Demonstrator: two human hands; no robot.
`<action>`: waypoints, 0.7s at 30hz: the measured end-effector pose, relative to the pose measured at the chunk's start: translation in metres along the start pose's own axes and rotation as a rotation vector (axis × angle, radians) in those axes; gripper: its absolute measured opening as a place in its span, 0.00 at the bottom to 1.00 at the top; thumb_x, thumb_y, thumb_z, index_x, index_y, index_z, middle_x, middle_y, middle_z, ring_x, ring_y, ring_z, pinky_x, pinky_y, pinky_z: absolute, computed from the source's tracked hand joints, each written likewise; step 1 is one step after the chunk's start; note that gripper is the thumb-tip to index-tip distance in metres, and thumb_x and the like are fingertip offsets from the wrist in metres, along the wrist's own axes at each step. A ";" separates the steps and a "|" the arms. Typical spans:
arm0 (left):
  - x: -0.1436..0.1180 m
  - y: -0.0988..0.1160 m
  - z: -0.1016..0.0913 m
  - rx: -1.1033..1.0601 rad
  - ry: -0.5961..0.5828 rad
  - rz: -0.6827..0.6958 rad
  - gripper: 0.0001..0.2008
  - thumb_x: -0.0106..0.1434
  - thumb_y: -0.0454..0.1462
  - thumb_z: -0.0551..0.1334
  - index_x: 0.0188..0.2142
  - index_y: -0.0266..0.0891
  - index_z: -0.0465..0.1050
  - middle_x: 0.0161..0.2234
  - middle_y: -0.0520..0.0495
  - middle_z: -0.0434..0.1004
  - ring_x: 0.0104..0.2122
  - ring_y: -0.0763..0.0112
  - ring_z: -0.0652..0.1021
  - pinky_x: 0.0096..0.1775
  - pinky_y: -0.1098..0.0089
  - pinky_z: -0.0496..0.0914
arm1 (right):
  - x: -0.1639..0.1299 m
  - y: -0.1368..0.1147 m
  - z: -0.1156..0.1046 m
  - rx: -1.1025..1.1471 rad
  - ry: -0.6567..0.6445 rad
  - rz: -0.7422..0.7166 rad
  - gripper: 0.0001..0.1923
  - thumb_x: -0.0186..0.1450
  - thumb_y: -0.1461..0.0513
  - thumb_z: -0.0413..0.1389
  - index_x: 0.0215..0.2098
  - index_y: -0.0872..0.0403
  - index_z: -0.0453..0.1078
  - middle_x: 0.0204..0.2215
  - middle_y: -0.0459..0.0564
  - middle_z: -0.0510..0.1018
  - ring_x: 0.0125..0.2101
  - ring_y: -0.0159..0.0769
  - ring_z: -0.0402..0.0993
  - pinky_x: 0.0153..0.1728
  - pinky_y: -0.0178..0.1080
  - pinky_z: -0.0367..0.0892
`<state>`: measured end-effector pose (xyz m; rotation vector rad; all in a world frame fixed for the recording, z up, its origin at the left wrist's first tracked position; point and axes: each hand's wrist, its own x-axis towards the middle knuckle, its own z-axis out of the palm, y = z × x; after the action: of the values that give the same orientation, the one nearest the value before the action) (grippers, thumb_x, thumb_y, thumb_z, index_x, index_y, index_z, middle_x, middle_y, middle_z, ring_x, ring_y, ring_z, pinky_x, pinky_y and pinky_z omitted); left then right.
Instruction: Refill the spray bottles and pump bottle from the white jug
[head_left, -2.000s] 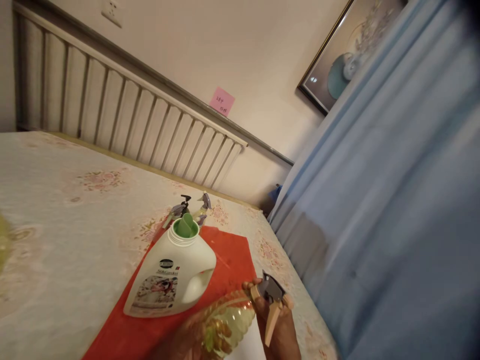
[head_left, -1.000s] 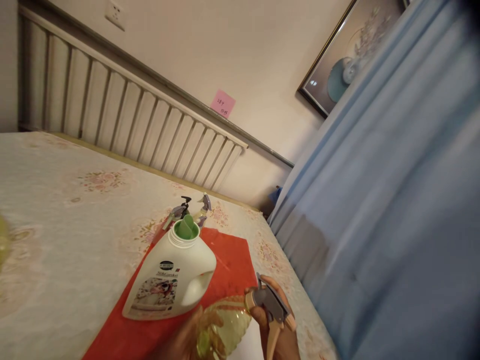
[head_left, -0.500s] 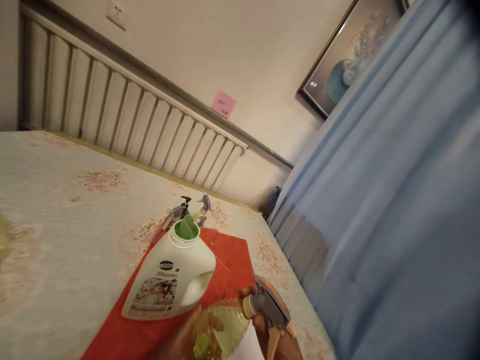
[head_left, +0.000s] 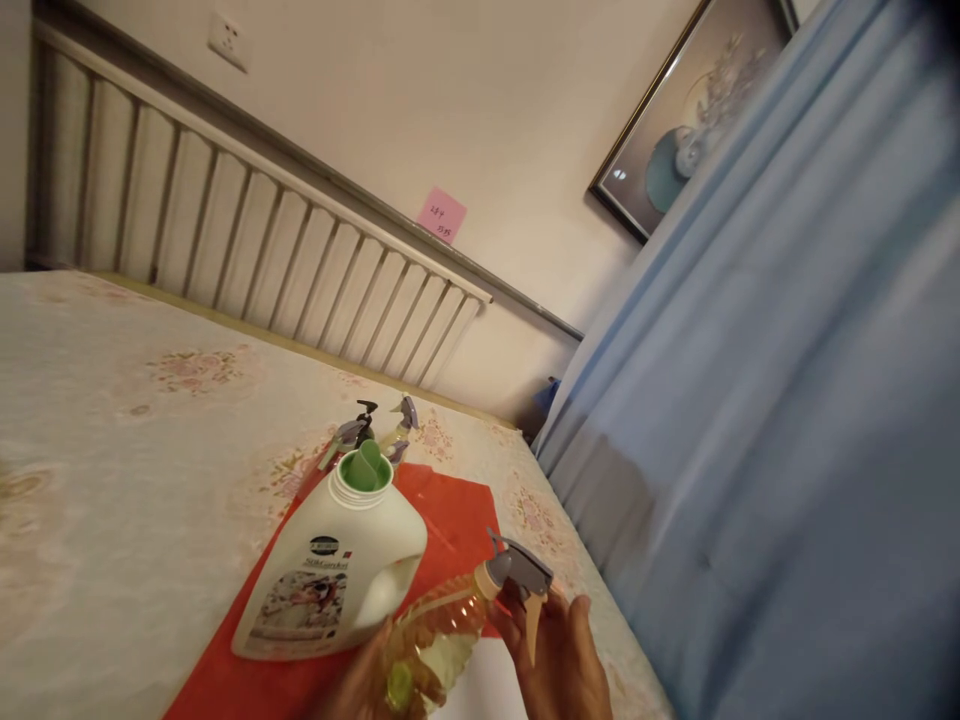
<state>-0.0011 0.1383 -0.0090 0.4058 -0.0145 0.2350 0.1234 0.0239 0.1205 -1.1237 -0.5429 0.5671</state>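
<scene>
Take the white jug (head_left: pixel 360 560) as your landmark: it stands upright on a red sheet (head_left: pixel 457 510), over the flowered tablecloth (head_left: pixel 135 430). Just beyond it are a black pump top (head_left: pixel 365 418) and a sprayer with a purple-grey head (head_left: pixel 407 412); the jug blocks your view of what lies low behind it. Farther past the jug runs the radiator (head_left: pixel 247 240), and well to its right hangs the blue curtain (head_left: pixel 750 400).

The jug's mouth is uncapped, with a green insert (head_left: pixel 366 467) sitting in it; you cannot see its contents. Near the jug's lower right, your ribbed, yellowish spray bottle (head_left: pixel 442 635) is held tilted above white paper (head_left: pixel 491 685); how much liquid it contains you cannot tell.

Your left hand (head_left: pixel 364 680) is wrapped around that bottle's body. Your right hand (head_left: pixel 566 655) is loosely spread behind the peach trigger (head_left: pixel 533 622), thumb apart; you cannot tell whether its fingers touch the bottle.
</scene>
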 end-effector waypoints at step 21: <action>-0.002 -0.003 -0.013 0.025 0.051 -0.010 0.32 0.63 0.58 0.55 0.52 0.33 0.72 0.28 0.38 0.82 0.17 0.69 0.78 0.20 0.72 0.71 | 0.019 0.008 -0.008 -0.217 -0.035 -0.057 0.17 0.60 0.53 0.64 0.43 0.55 0.75 0.41 0.51 0.80 0.42 0.41 0.74 0.46 0.42 0.69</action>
<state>-0.0022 0.1400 -0.0222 0.4245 0.0403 0.2357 0.1415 0.0336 0.1124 -1.3010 -0.6769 0.4877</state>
